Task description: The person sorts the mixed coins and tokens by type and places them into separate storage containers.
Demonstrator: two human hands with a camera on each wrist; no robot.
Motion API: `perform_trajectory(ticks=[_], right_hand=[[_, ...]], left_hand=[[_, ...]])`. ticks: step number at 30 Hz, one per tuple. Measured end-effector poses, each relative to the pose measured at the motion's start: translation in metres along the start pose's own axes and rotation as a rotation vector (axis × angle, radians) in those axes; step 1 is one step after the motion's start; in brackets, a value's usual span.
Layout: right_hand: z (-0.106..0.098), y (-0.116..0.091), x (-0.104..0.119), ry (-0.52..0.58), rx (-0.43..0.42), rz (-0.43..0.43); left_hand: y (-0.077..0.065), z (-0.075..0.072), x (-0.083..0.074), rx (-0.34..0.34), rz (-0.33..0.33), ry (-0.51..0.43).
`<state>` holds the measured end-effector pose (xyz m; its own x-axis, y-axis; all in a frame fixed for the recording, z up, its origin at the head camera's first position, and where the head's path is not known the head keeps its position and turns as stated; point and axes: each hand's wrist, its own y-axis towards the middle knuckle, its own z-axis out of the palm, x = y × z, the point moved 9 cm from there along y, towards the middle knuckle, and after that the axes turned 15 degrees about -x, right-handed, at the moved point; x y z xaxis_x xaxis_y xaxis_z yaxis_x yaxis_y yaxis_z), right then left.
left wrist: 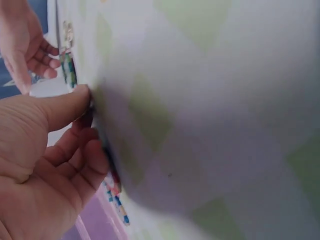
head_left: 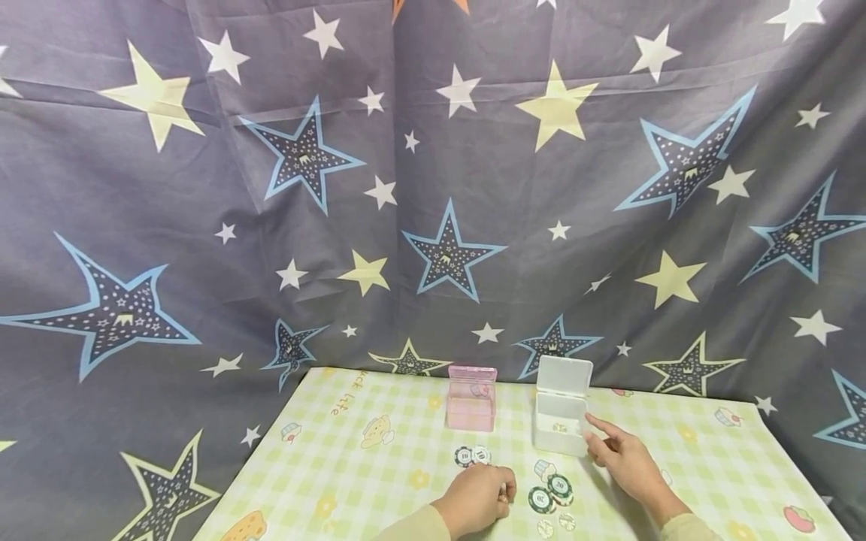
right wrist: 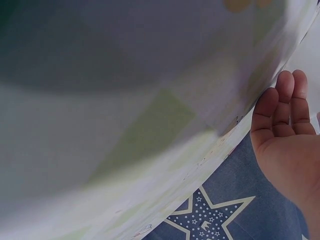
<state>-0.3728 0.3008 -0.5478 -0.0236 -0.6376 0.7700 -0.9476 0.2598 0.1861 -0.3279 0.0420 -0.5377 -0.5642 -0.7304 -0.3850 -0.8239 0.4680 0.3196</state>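
My left hand is low over the table, fingers curled and thumb tip at the dark, reddish edge of a poker chip, which the hand mostly covers. Just beyond its knuckles lie a black-and-white chip and a paler white chip. My right hand reaches to the right side of an open white box, its relaxed fingertips right at the wall. Inside that box is a small pale gold piece. Between the hands lie green-and-white chips and small clear discs.
A pink see-through box with its lid raised stands left of the white one. Both are near the back of a table with a green checked cloth. A grey star-print curtain hangs behind the table's far edge.
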Motion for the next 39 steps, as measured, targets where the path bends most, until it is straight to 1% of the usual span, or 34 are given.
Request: perform_trajectory(ticks=[3, 5, 10, 13, 16, 19, 21, 25, 29, 32, 34, 36, 39], right_hand=[[0.0, 0.0, 0.0, 0.001, -0.007, 0.005], [-0.001, -0.001, 0.0, 0.002, -0.009, 0.005], [0.0, -0.001, 0.002, -0.001, -0.01, 0.007], [0.0, -0.001, 0.002, -0.005, -0.012, 0.007], [0.0, -0.001, 0.001, -0.006, -0.012, 0.006], [0.0, -0.001, 0.0, -0.005, -0.012, 0.01], [0.0, -0.001, -0.001, -0.006, -0.01, 0.009], [0.0, -0.001, 0.001, -0.001, -0.01, 0.001], [0.0, -0.001, 0.0, -0.002, -0.01, 0.005], [0.0, 0.0, -0.001, -0.003, -0.007, 0.01], [0.0, 0.0, -0.001, -0.003, -0.005, 0.01], [0.0, 0.0, -0.002, -0.005, -0.003, 0.014], [0.001, -0.001, -0.002, -0.005, -0.003, 0.019]], left_hand=[[0.0, -0.003, 0.0, 0.031, -0.01, -0.047], [0.0, -0.004, 0.001, 0.045, -0.007, -0.056], [-0.001, -0.003, 0.005, 0.087, -0.031, -0.09], [-0.001, -0.003, 0.008, 0.1, -0.07, -0.163], [0.002, -0.004, 0.011, 0.1, -0.13, -0.29], [0.007, -0.005, 0.014, 0.077, -0.18, -0.403], [0.012, -0.005, 0.014, 0.053, -0.201, -0.444], [0.025, -0.01, 0.013, -0.021, -0.231, -0.477], [0.038, -0.015, 0.012, -0.09, -0.288, -0.517], [0.049, -0.018, 0.01, -0.124, -0.342, -0.564], [0.056, -0.02, 0.008, -0.152, -0.363, -0.586], [0.064, -0.023, 0.005, -0.183, -0.368, -0.589], [0.075, -0.026, 0.001, -0.238, -0.354, -0.554]])
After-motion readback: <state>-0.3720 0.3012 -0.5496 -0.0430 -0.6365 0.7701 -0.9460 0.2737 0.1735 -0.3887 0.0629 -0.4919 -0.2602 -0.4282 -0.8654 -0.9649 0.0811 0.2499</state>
